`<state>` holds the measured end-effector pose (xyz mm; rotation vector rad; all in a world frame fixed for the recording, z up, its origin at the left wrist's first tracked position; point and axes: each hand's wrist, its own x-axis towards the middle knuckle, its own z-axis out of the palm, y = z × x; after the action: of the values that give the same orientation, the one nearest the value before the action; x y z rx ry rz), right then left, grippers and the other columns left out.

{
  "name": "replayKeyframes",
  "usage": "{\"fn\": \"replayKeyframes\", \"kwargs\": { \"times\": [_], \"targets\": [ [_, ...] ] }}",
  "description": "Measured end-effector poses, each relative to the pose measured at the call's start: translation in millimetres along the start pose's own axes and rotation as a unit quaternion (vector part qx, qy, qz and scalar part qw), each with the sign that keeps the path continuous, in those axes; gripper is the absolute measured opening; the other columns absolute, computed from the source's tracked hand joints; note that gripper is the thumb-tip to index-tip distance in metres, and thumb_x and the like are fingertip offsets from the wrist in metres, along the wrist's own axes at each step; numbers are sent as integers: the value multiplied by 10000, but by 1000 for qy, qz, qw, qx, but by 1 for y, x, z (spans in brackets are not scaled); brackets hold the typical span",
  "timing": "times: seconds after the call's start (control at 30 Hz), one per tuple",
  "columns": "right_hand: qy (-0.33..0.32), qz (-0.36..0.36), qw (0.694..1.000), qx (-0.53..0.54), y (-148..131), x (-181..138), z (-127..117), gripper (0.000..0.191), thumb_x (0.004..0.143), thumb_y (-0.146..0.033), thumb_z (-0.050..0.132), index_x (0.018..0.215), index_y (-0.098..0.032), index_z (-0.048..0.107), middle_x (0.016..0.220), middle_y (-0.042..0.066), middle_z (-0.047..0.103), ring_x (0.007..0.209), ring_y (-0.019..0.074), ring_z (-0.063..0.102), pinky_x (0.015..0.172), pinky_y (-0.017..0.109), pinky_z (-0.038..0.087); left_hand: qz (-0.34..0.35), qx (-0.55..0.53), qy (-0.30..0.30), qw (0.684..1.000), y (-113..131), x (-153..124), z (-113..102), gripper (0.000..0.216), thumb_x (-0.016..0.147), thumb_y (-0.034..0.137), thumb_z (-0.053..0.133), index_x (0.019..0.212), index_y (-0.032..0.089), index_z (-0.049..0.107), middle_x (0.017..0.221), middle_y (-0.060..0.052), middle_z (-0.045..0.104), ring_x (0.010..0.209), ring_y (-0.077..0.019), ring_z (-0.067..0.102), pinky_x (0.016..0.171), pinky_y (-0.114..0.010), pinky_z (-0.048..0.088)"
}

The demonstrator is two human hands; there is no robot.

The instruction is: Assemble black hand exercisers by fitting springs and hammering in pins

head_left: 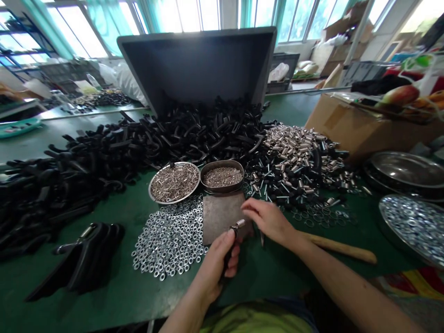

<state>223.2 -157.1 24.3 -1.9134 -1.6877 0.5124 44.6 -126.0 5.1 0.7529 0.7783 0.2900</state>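
My left hand [215, 260] is closed around a black plastic handle [227, 261], mostly hidden by the fingers. From its upper end a shiny coil spring [240, 223] sticks out over a square metal plate [219, 213]. Just above and right of the spring is my right hand [272, 221], its fingers bent together; whatever they pinch, if anything, is hidden. Left of the plate, small metal nuts [169, 240] lie spread on the green table. Behind it stand a round dish of metal pins [174, 182] and an oval tin of tiny metal parts [222, 177].
Black plastic parts [194, 134] spill from a tipped grey bin [197, 64]. Coil springs [294, 145] are heaped right of them. A hammer's wooden handle [342, 247] lies below my right wrist. Stacked black handles [88, 256] stand at left; a bowl of metal pieces [416, 226] at right.
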Motion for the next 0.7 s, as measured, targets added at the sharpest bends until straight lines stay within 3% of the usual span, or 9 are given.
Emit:
{"fn": "replayKeyframes", "kwargs": {
  "times": [0.1, 0.23, 0.3, 0.4, 0.53, 0.7],
  "targets": [
    [20, -51, 983, -175, 29, 25, -4, 245, 800, -43, 537, 985, -189, 604, 992, 62, 634, 953, 195, 540, 775, 290, 425, 5, -80, 37, 996, 4, 4, -7, 468, 741, 559, 628, 900, 126, 547, 630, 52, 392, 463, -21, 275, 372, -118, 152],
    [-19, -89, 974, -206, 46, 43, -5, 329, 770, 21, 480, 969, -189, 635, 921, 76, 626, 906, 211, 523, 773, 313, 431, -3, -169, 52, 984, 12, 8, -12, 579, 764, 685, 481, 856, 118, 556, 642, 21, 442, 457, -33, 327, 365, -123, 223],
    [0, -106, 973, -205, 41, 41, -8, 354, 789, 15, 435, 1013, -178, 630, 987, 101, 609, 949, 226, 520, 789, 337, 442, -7, -210, 70, 975, 16, 10, -13, 583, 799, 690, 402, 799, 125, 546, 632, 5, 462, 450, -47, 350, 365, -135, 251],
    [65, -126, 982, -121, 21, 28, -16, 280, 836, -59, 444, 1021, -171, 620, 1029, 106, 608, 980, 231, 546, 835, 372, 462, -6, -276, 93, 957, 22, 13, -15, 424, 871, 519, 428, 698, 139, 501, 577, 11, 448, 428, -53, 343, 376, -146, 264],
    [90, -122, 985, 88, -16, 2, -20, 179, 831, -160, 547, 985, -206, 626, 1008, 61, 650, 924, 197, 611, 791, 331, 516, 31, -328, 51, 943, 24, 15, -15, 287, 841, 314, 462, 609, 146, 477, 479, 36, 357, 417, -64, 324, 407, -166, 289],
    [80, -180, 976, 90, -44, -12, 0, 195, 860, -140, 487, 954, -220, 639, 966, 55, 673, 925, 190, 629, 816, 348, 524, 62, -317, 46, 945, 18, 13, -4, 246, 795, 292, 482, 597, 147, 502, 449, 21, 392, 425, -81, 357, 441, -194, 320]
  ]
}}
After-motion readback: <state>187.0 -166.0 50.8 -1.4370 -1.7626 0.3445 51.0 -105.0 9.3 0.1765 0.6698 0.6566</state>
